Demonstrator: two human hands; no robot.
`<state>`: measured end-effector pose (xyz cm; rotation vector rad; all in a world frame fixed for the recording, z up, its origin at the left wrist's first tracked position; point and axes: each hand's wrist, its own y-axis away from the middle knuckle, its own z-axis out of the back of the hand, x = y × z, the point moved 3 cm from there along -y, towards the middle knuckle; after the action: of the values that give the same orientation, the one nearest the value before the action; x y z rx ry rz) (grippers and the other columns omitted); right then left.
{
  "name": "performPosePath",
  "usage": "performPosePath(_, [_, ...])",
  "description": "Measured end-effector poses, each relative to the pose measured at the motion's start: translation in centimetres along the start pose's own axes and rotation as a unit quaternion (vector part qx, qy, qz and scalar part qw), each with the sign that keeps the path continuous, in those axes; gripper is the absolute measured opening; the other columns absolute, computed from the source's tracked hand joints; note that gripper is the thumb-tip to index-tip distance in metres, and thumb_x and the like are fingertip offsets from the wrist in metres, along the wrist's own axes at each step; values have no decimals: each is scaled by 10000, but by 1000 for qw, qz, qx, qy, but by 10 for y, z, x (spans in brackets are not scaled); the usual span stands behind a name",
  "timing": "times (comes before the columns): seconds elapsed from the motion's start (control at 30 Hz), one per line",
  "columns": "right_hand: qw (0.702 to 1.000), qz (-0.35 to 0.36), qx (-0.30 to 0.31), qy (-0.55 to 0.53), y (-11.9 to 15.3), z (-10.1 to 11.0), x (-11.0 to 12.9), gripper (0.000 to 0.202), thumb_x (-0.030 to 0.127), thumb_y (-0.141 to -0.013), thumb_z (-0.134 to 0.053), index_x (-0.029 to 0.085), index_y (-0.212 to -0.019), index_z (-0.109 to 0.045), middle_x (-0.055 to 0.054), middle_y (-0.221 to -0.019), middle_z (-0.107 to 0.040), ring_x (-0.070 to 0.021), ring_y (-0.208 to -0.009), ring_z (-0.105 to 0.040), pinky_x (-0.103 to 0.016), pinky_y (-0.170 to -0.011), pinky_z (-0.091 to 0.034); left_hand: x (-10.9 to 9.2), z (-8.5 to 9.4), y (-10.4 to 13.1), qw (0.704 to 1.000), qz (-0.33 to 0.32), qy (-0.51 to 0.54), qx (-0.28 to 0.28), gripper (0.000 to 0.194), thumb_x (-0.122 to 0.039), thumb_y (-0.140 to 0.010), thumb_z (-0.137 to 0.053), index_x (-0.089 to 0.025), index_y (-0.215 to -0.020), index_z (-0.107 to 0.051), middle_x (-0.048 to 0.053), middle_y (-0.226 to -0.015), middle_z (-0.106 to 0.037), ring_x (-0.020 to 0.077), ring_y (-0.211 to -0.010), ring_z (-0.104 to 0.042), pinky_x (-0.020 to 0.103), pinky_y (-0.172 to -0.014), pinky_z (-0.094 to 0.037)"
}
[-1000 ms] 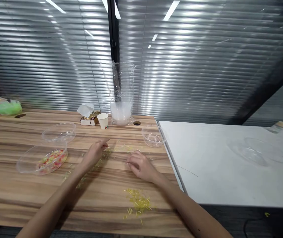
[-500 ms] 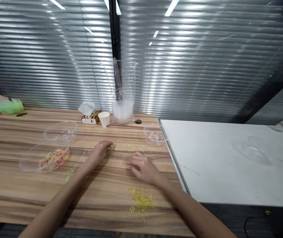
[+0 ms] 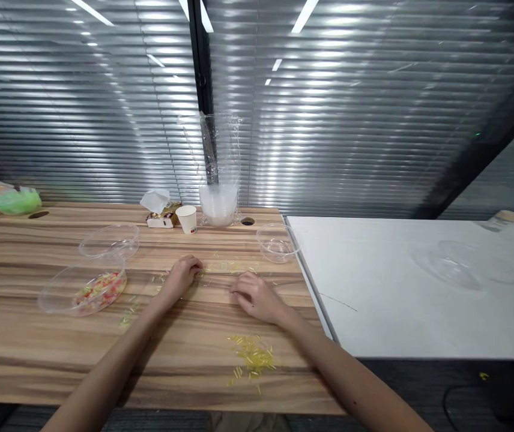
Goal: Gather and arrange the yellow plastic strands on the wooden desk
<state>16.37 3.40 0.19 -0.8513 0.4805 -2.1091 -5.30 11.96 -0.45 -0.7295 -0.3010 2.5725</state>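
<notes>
- The left hand (image 3: 181,277) is low over the wooden worktop (image 3: 194,384), its fingers bent and close together at the left end of the scattered pale yellow pieces (image 3: 227,266); whether they are clamped on a piece cannot be told.
- The right hand (image 3: 254,296) is just in front of the right part of those pieces, its fingers curled inward; whether the tips meet or hold anything cannot be told.
- The pale yellow pieces lie loose between and beyond the hands, with more beside the left forearm.
- A pile of brighter yellow pieces (image 3: 254,358) lies on the worktop nearer the person, in front of the right hand.
- Left of the left hand, a clear bowl (image 3: 99,291) holds red and yellow pieces; a second clear bowl (image 3: 110,240) is behind it.
- A third clear bowl (image 3: 279,243) is beyond the right hand, at the worktop's right edge.
- At the back are a tissue box (image 3: 161,220), a paper cup (image 3: 187,221) and stacked bowls in a clear bag (image 3: 218,204).
- Clear plastic items (image 3: 450,273) lie on the white table (image 3: 396,306) at right.
</notes>
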Motion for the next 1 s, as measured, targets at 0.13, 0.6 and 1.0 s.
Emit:
performPosePath(0.13, [1000, -7, 7, 4, 0, 0, -3, 230, 25, -815, -509, 168, -895, -670, -56, -861, -709, -193, -852, -592, -330, -796, -503, -1, -1, 1, 1000, 10, -11, -9, 170, -150, -768, -476, -177, -707, -632, 85, -790, -690, 224, -779, -622, 332, -742, -470])
performPosePath(0.6, [999, -21, 5, 29, 0, -1, -9, 234, 16, -789, -517, 167, -865, -678, -49, -828, -701, -189, -833, -583, -305, -777, -490, 7, -14, 1, 1000, 4, -27, -14, 135, -122, -758, -434, -197, -699, -529, 70, -746, -620, 217, -735, -558, 313, -692, -428])
performPosePath(1.0, [998, -45, 9, 33, 1, -1, -12, 202, 25, -803, -543, 152, -873, -684, -57, -854, -696, -183, -863, -592, -293, -790, -482, -29, 11, 9, 997, -2, 81, -17, 113, -232, -819, -473, -183, -742, -540, 34, -742, -626, 179, -713, -586, 272, -676, -444])
